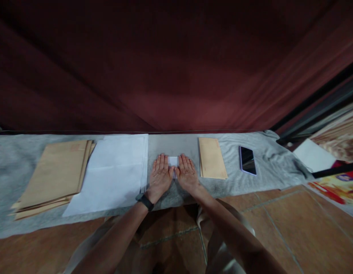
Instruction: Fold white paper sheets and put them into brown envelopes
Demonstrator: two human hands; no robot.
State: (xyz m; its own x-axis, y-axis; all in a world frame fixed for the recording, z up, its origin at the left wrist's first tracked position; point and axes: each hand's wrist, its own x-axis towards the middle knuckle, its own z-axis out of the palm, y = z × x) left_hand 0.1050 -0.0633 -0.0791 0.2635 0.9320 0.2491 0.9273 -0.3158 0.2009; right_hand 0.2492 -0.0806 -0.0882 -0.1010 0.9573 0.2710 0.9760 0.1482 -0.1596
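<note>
My left hand (160,175) and my right hand (187,173) lie flat, palms down and side by side, on a small folded white paper (173,161) on the grey cloth (250,182). Only a strip of the paper shows between the hands. A black band sits on my left wrist. A stack of white sheets (113,173) lies just left of my left hand. A single tan envelope (212,157) lies just right of my right hand.
A pile of tan envelopes (55,173) lies at the far left of the cloth. A phone (247,160) rests face up right of the single envelope. A dark red curtain hangs behind. Tiled floor and my knees are below; papers lie at the right.
</note>
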